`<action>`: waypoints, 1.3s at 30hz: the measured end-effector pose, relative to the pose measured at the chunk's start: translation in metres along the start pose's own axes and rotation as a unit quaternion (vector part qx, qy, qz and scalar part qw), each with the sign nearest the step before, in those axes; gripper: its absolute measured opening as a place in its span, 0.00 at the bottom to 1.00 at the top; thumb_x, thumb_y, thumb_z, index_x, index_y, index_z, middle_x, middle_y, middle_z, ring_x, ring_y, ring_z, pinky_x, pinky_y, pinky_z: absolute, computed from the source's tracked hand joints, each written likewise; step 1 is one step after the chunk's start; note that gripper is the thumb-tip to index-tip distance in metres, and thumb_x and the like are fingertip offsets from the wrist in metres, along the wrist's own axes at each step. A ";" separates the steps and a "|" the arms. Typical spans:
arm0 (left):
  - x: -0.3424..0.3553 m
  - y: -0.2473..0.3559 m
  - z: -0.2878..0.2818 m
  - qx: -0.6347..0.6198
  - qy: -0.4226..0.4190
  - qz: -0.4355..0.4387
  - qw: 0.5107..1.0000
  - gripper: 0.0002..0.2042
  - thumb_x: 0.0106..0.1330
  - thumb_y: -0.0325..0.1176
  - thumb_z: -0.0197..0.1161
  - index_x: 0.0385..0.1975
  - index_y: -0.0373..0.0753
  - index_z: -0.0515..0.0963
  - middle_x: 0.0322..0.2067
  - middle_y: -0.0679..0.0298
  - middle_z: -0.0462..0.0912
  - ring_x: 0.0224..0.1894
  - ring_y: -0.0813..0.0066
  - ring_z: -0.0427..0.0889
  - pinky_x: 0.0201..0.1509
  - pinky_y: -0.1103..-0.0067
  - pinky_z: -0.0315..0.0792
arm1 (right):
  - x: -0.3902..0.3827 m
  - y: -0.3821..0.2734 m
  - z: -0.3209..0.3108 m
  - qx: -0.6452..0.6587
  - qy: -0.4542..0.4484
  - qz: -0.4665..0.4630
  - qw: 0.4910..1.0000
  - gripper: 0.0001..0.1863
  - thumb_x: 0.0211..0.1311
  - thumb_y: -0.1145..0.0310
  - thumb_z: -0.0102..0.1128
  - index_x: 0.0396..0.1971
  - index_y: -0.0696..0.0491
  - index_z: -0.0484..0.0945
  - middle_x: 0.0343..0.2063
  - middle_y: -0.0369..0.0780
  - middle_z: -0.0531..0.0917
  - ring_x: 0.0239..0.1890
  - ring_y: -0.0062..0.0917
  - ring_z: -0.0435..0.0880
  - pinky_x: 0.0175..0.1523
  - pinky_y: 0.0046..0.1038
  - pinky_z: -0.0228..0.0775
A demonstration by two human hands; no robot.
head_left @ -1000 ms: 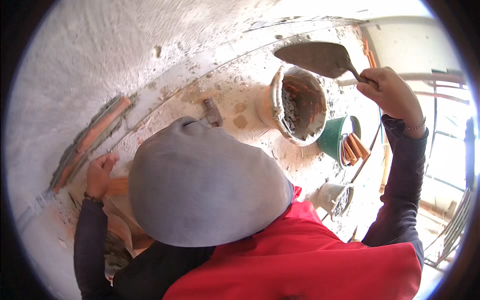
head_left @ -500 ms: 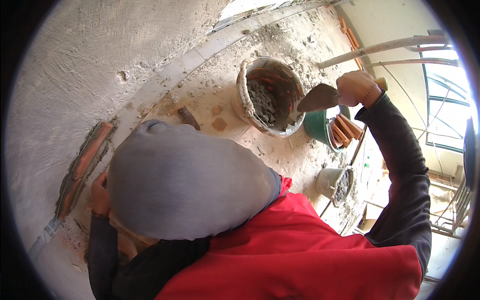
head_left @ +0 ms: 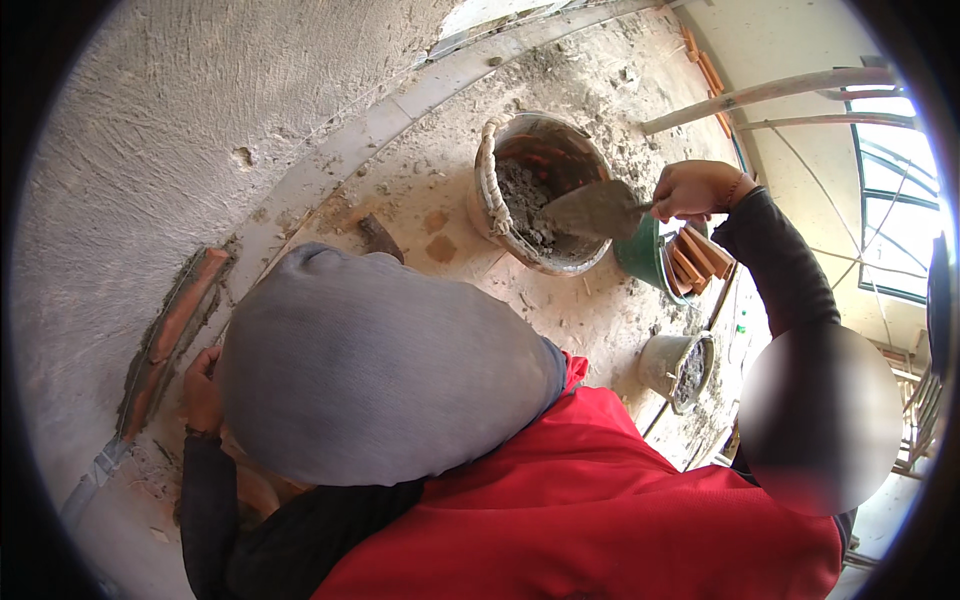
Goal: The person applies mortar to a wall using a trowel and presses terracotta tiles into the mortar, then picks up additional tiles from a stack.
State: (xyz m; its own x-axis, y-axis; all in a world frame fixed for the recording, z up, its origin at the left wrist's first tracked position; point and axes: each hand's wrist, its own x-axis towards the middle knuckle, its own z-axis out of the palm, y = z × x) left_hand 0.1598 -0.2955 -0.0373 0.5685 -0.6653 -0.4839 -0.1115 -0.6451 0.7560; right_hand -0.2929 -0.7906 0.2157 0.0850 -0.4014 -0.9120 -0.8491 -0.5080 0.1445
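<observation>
My right hand (head_left: 690, 190) grips a trowel (head_left: 590, 212) by its handle. The blade lies across the near right rim of a large bucket (head_left: 487, 170) with a rope handle, its tip over the grey mortar (head_left: 522, 200) inside. Low on the left, my left hand (head_left: 203, 390) has curled fingers, partly hidden by grey cloth (head_left: 380, 360); what they hold, if anything, is out of sight. Beside that hand, a strip of orange brick (head_left: 172, 330) sits in wet mortar along the wall (head_left: 130, 190).
A green bucket (head_left: 640, 250) holds several orange tile pieces (head_left: 700, 255). Below it stands a smaller bucket (head_left: 660, 362) with grey mix. A dark tool (head_left: 380, 238) lies on the dusty floor (head_left: 440, 215). Wooden poles (head_left: 760, 98) lean at the upper right.
My right hand has lowered slightly and moved left, bringing the trowel blade from the bucket's right edge to over the mortar. My left hand stays near the wall.
</observation>
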 end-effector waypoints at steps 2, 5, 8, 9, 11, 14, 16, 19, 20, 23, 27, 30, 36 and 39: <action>0.001 0.007 0.001 0.039 -0.008 -0.002 0.999 0.12 0.71 0.36 0.58 0.42 0.33 0.81 0.34 0.65 0.84 0.34 0.81 0.79 0.38 0.80 0.72 | 0.007 0.001 0.003 -0.063 0.053 0.010 0.997 0.16 0.58 0.61 0.59 0.24 0.60 0.82 0.13 0.41 0.77 0.17 0.29 0.79 0.28 0.33 0.73; -0.002 0.016 0.001 0.054 0.000 -0.025 0.998 0.13 0.72 0.37 0.56 0.41 0.32 0.81 0.32 0.65 0.84 0.34 0.81 0.79 0.38 0.80 0.72 | 0.021 -0.010 0.026 -0.233 0.190 -0.016 0.954 0.14 0.50 0.59 0.62 0.24 0.57 0.84 0.22 0.46 0.83 0.29 0.42 0.84 0.37 0.40 0.77; -0.004 0.009 -0.002 0.035 0.013 -0.011 0.999 0.14 0.72 0.38 0.57 0.41 0.33 0.81 0.33 0.64 0.84 0.34 0.81 0.79 0.39 0.79 0.72 | 0.024 -0.035 0.035 -0.277 0.227 0.018 0.934 0.12 0.47 0.60 0.63 0.25 0.55 0.85 0.26 0.47 0.85 0.33 0.43 0.85 0.39 0.41 0.78; -0.005 0.008 -0.003 0.034 0.013 -0.015 0.999 0.14 0.72 0.38 0.57 0.41 0.33 0.81 0.33 0.64 0.84 0.34 0.81 0.79 0.39 0.79 0.72 | 0.023 -0.040 0.036 -0.277 0.226 0.015 0.934 0.12 0.47 0.61 0.62 0.24 0.54 0.85 0.25 0.47 0.85 0.33 0.43 0.85 0.39 0.41 0.78; -0.006 0.007 -0.004 0.032 0.012 -0.024 0.999 0.14 0.72 0.39 0.57 0.42 0.32 0.81 0.33 0.64 0.84 0.34 0.81 0.79 0.40 0.80 0.72 | 0.019 -0.043 0.032 -0.287 0.225 0.011 0.931 0.11 0.46 0.62 0.62 0.24 0.54 0.85 0.25 0.47 0.84 0.33 0.43 0.85 0.39 0.41 0.78; -0.005 0.000 -0.002 0.085 0.018 0.031 0.996 0.15 0.71 0.39 0.57 0.42 0.32 0.81 0.33 0.63 0.84 0.36 0.82 0.79 0.42 0.81 0.72 | 0.011 -0.045 0.021 -0.306 0.236 0.022 0.922 0.09 0.46 0.65 0.61 0.23 0.54 0.85 0.25 0.47 0.84 0.32 0.44 0.85 0.39 0.41 0.78; 0.000 -0.020 -0.015 0.137 0.006 0.117 0.984 0.14 0.71 0.39 0.57 0.41 0.32 0.80 0.31 0.65 0.83 0.34 0.83 0.77 0.41 0.82 0.71 | 0.009 -0.045 0.014 -0.301 0.270 0.030 0.914 0.08 0.45 0.66 0.61 0.23 0.54 0.84 0.25 0.47 0.84 0.33 0.44 0.85 0.39 0.41 0.78; 0.002 -0.015 -0.016 0.169 -0.011 0.117 0.979 0.14 0.71 0.38 0.57 0.41 0.33 0.80 0.28 0.69 0.79 0.31 0.84 0.74 0.38 0.82 0.69 | 0.005 -0.035 0.019 -0.274 0.291 0.016 0.916 0.07 0.45 0.67 0.60 0.23 0.53 0.83 0.24 0.47 0.83 0.33 0.44 0.84 0.40 0.42 0.76; 0.002 -0.007 -0.015 0.174 -0.014 0.097 0.980 0.13 0.71 0.38 0.57 0.40 0.33 0.80 0.26 0.70 0.77 0.30 0.85 0.72 0.37 0.82 0.68 | 0.004 -0.030 0.023 -0.266 0.292 0.013 0.919 0.07 0.45 0.67 0.60 0.24 0.52 0.83 0.24 0.47 0.83 0.33 0.44 0.84 0.40 0.43 0.76; -0.006 0.000 -0.015 0.064 0.008 0.046 0.997 0.13 0.71 0.38 0.58 0.40 0.33 0.80 0.25 0.73 0.73 0.29 0.86 0.69 0.34 0.82 0.66 | 0.006 -0.016 0.053 -0.185 0.355 -0.001 0.916 0.06 0.57 0.65 0.61 0.31 0.50 0.82 0.26 0.45 0.83 0.33 0.41 0.84 0.41 0.42 0.74; -0.005 -0.007 -0.012 0.036 0.008 0.053 0.998 0.12 0.72 0.37 0.59 0.39 0.33 0.80 0.25 0.73 0.74 0.29 0.87 0.69 0.34 0.83 0.66 | 0.012 0.028 0.124 -0.126 0.418 -0.030 0.899 0.06 0.60 0.68 0.59 0.36 0.51 0.80 0.28 0.45 0.82 0.34 0.43 0.82 0.41 0.45 0.72; 0.003 -0.019 -0.005 0.013 0.006 0.090 0.996 0.12 0.72 0.38 0.59 0.39 0.33 0.80 0.26 0.73 0.74 0.29 0.87 0.69 0.34 0.83 0.66 | 0.024 0.063 0.202 -0.038 0.447 -0.065 0.891 0.08 0.54 0.76 0.60 0.36 0.56 0.74 0.32 0.47 0.77 0.40 0.44 0.77 0.44 0.43 0.68; 0.006 0.013 0.007 0.002 -0.010 0.081 0.997 0.13 0.72 0.38 0.59 0.41 0.32 0.79 0.27 0.73 0.75 0.31 0.86 0.70 0.37 0.83 0.67 | 0.006 0.084 0.280 0.022 0.407 -0.035 0.912 0.16 0.54 0.81 0.58 0.44 0.57 0.70 0.40 0.48 0.76 0.49 0.47 0.74 0.53 0.43 0.67; 0.000 0.035 0.005 -0.003 -0.017 0.091 0.996 0.13 0.71 0.38 0.59 0.41 0.32 0.79 0.28 0.70 0.78 0.34 0.84 0.73 0.41 0.82 0.69 | -0.022 0.114 0.270 0.010 0.398 -0.008 0.917 0.18 0.54 0.83 0.53 0.47 0.57 0.71 0.45 0.48 0.76 0.51 0.46 0.74 0.56 0.43 0.66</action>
State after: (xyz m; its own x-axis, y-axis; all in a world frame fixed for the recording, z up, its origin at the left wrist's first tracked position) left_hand 0.1518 -0.3203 -0.0127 0.5109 -0.7838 -0.3530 -0.2051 -0.5100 0.8354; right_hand -0.5323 -0.6338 0.1484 0.4440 -0.8276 -0.3434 -0.8533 -0.5075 0.1197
